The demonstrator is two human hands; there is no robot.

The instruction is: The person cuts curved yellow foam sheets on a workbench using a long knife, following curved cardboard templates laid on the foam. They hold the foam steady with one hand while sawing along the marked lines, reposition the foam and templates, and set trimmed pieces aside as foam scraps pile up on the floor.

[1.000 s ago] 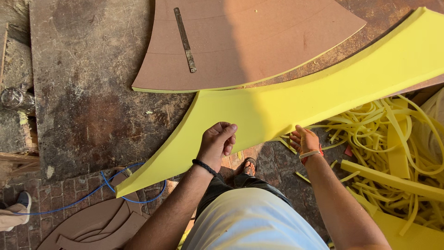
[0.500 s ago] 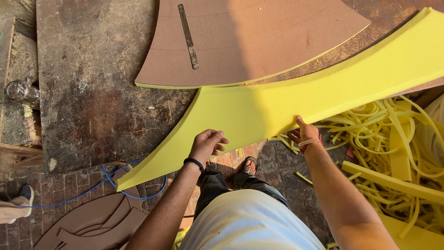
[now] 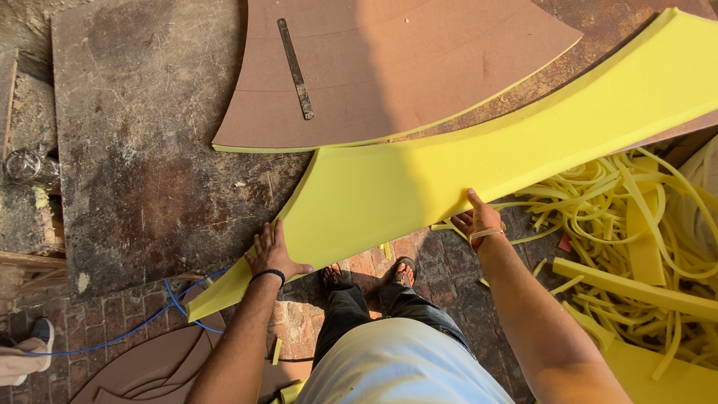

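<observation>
Head view: left hand (image 3: 271, 256) and right hand (image 3: 477, 221) on yellow foam sheet (image 3: 464, 172).

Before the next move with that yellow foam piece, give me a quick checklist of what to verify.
1. Left hand on the yellow foam piece: ok, it grips the near edge by the narrow end.
2. Right hand supporting the foam: ok, it holds the lower edge from beneath.
3. Metal strip clear of the foam: ok, it lies apart on the brown template.
4. Blue cord near the feet: not ok, it loops on the brick floor.
5. Foam offcuts underfoot: cannot tell.
</observation>
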